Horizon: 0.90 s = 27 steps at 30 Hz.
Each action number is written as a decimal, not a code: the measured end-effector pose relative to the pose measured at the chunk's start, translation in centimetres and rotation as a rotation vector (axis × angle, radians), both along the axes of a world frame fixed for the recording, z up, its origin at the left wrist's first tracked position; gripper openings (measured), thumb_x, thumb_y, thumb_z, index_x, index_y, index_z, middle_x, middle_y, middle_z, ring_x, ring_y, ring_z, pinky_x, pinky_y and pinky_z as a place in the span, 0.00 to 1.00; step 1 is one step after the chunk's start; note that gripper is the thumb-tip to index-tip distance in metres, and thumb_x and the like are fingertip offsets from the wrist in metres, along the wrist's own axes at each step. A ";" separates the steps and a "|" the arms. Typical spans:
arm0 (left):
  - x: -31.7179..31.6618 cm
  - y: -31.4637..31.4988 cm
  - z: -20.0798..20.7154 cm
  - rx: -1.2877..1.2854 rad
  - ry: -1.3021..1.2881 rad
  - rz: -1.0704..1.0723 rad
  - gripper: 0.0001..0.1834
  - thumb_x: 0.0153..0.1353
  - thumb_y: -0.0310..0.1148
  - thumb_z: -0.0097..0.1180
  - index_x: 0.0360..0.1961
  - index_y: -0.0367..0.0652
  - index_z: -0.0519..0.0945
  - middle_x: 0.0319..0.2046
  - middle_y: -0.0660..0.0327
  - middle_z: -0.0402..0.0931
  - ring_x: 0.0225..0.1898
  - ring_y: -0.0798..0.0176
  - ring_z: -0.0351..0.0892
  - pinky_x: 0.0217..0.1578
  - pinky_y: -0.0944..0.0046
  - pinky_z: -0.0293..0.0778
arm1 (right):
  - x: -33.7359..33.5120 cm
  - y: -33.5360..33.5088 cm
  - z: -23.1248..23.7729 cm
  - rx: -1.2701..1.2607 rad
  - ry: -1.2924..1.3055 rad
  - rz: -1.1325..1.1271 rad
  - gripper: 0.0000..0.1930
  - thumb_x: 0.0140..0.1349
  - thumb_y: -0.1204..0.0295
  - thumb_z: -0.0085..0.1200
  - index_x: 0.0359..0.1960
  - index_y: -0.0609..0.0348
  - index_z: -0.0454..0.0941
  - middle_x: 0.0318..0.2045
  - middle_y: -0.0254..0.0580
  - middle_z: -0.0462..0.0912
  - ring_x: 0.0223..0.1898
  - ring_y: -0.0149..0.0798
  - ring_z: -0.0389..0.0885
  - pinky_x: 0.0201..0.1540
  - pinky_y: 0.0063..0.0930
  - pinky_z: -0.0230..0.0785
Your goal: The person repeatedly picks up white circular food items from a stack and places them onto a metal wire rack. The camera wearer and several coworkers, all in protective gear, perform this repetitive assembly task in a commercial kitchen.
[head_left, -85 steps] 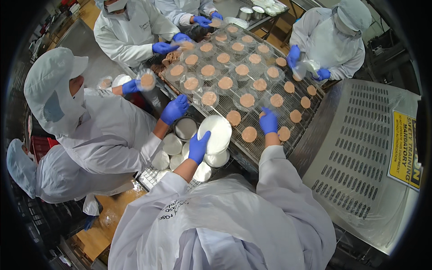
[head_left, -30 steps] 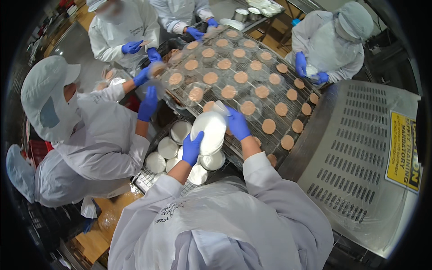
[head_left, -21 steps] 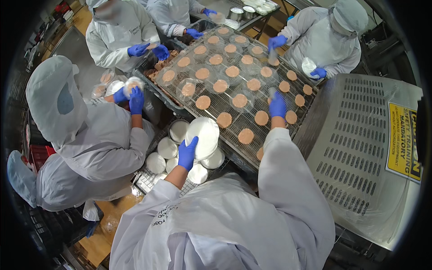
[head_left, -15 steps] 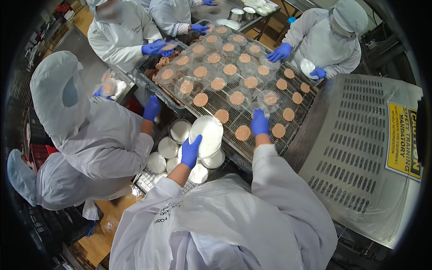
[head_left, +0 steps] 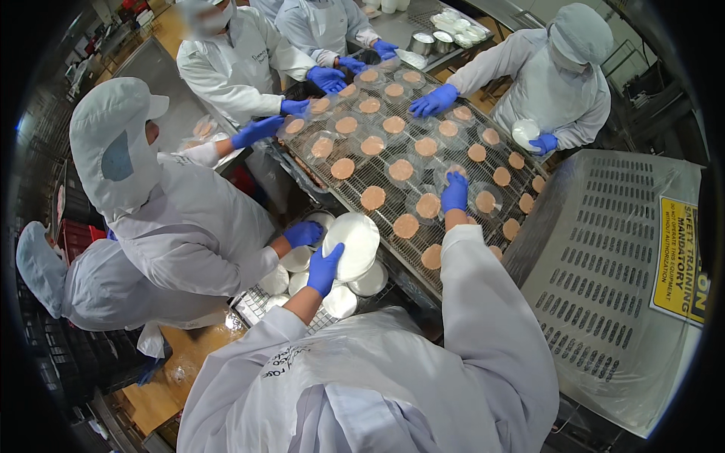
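My left hand (head_left: 325,270), in a blue glove, grips a thick stack of round white sheets (head_left: 355,243) by its near left edge. My right hand (head_left: 455,193), gloved alike, reaches over a wire mesh conveyor (head_left: 370,190). Its fingers are together on a clear round sheet at a pink patty (head_left: 455,171), whose near part they cover. Just to the right lies another patty (head_left: 485,201) under a clear sheet. Many patties sit in rows on the mesh, some covered by clear discs and others bare.
More round white stacks (head_left: 340,300) stand on a wire rack at my left; a co-worker's hand (head_left: 303,233) touches them. Other gloved hands work at the conveyor's far end, and a person (head_left: 559,90) stands across. A slotted metal cover (head_left: 596,264) rises at my right.
The patties have shifted right and nearer in view. My right hand has moved away from me to another patty. The left co-worker's one hand has come to the stacks, the other toward the conveyor.
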<state>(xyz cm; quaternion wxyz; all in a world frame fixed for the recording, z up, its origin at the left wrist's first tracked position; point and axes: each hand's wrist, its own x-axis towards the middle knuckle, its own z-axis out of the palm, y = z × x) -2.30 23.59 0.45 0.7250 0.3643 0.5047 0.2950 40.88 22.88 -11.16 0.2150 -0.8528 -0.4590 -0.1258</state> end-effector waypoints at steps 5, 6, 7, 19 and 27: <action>-4.7 0.7 -2.1 0.004 0.051 0.030 0.24 0.59 0.36 0.58 0.52 0.30 0.71 0.45 0.54 0.76 0.44 0.61 0.77 0.45 0.64 0.73 | -15.9 0.0 9.4 0.124 0.563 0.249 0.11 0.52 0.75 0.47 0.36 0.57 0.81 0.41 0.54 0.79 0.45 0.51 0.77 0.48 0.37 0.69; -4.6 1.1 -2.3 0.002 0.050 0.010 0.24 0.58 0.36 0.58 0.52 0.31 0.72 0.45 0.54 0.76 0.44 0.61 0.77 0.45 0.64 0.73 | -17.9 -0.9 7.9 -0.195 0.476 0.362 0.11 0.54 0.75 0.48 0.37 0.58 0.80 0.39 0.55 0.80 0.42 0.53 0.78 0.47 0.37 0.70; -4.7 0.9 -2.4 -0.003 0.050 -0.004 0.23 0.58 0.36 0.58 0.51 0.31 0.72 0.44 0.54 0.77 0.43 0.62 0.78 0.44 0.64 0.73 | -19.6 -2.1 6.0 -0.519 0.389 0.475 0.11 0.55 0.74 0.48 0.38 0.59 0.79 0.36 0.56 0.80 0.39 0.55 0.78 0.45 0.38 0.70; -5.0 2.2 -1.8 0.058 -0.021 -0.005 0.23 0.57 0.35 0.61 0.50 0.33 0.74 0.42 0.55 0.78 0.40 0.64 0.79 0.42 0.66 0.74 | -23.3 0.2 10.5 0.053 1.043 0.370 0.14 0.57 0.63 0.53 0.36 0.63 0.78 0.32 0.53 0.82 0.34 0.49 0.80 0.38 0.42 0.71; -2.5 -7.6 -1.7 0.014 0.009 0.012 0.24 0.57 0.35 0.59 0.52 0.32 0.72 0.43 0.53 0.77 0.41 0.61 0.79 0.42 0.63 0.75 | -10.0 -9.7 4.4 0.262 0.306 0.061 0.13 0.58 0.70 0.48 0.43 0.58 0.77 0.42 0.55 0.79 0.46 0.53 0.77 0.50 0.38 0.68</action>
